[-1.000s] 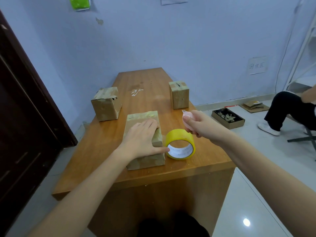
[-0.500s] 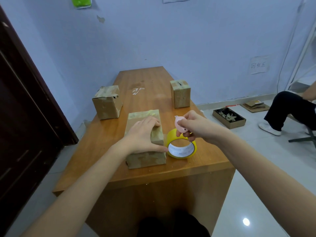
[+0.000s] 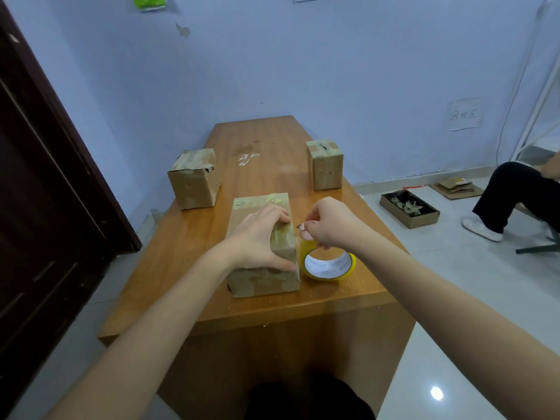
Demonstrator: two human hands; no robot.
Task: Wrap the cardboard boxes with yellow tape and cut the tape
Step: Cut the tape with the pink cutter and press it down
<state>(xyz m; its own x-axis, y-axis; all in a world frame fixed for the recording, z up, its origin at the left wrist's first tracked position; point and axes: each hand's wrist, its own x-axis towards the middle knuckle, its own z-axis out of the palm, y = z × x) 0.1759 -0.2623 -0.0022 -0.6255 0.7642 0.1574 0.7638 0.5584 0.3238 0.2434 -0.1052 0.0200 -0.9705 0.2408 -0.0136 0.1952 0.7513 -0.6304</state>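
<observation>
Wooden table [image 3: 260,301] carries everything. Nearest cardboard box [image 3: 263,277] sits under the left hand [image 3: 257,241]: palm flat on top, fingers spread over the far right edge, thumb down at the near right corner. It pins the box and closes round nothing.

Two more boxes lie well beyond the grip: left box [image 3: 194,180] and right box [image 3: 325,165], both apart from the hands.

Yellow tape roll [image 3: 328,263] lies flat just right of the pinned box, directly under the right hand [image 3: 330,227]. A strip of tape seems to run from the roll up the box's right edge.

Right hand's fingers are curled, pinching a small pink cutter [image 3: 306,228]; blade too small to make out.

Step, as I read it: cutting the tape between box and roll. Next move calls for tape held taut, the blade across the strip close to the box edge, clear of the left thumb. Other two boxes' wrap state: can't tell.
</observation>
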